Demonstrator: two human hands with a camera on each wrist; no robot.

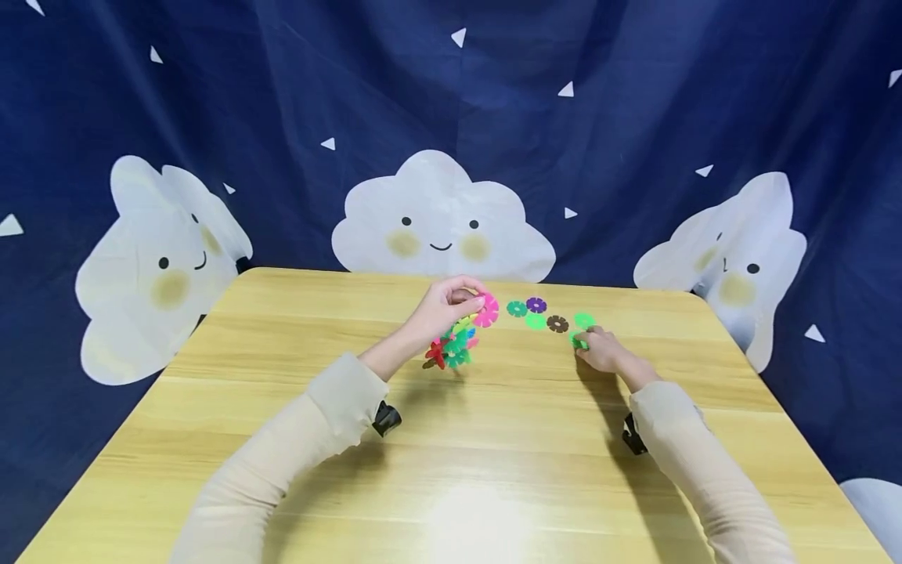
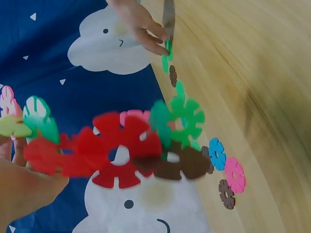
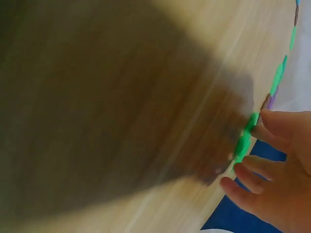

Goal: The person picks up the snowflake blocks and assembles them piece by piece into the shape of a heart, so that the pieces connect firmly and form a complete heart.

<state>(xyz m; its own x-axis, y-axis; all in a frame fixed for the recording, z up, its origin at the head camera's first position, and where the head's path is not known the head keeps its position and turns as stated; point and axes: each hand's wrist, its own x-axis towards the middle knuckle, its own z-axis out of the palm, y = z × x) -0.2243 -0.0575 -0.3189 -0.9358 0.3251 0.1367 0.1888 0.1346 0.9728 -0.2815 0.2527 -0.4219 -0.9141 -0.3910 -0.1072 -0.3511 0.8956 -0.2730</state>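
My left hand (image 1: pixel 451 304) pinches a pink notched snowflake disc (image 1: pixel 486 310) between thumb and fingers. Below it hangs a cluster of interlocked snowflake discs in red, green, yellow and brown; in the left wrist view a red disc (image 2: pixel 119 150) and a brown disc (image 2: pixel 182 160) show close up, raised off the table. At the right, my right hand (image 1: pixel 604 350) has its thumb and fingertips on a green snowflake disc (image 1: pixel 579 340) at the tabletop. In the right wrist view, that green disc (image 3: pixel 245 138) is partly covered by the fingers.
Along the far part of the wooden table (image 1: pixel 451 446) lie loose discs: a teal disc (image 1: pixel 517 309), a purple disc (image 1: pixel 536 305), a brown disc (image 1: pixel 557 323) and green ones. Blue disc (image 2: pixel 217 154) and pink disc (image 2: pixel 235 174) lie beyond the cluster. A dark blue curtain (image 1: pixel 395 70) hangs behind.
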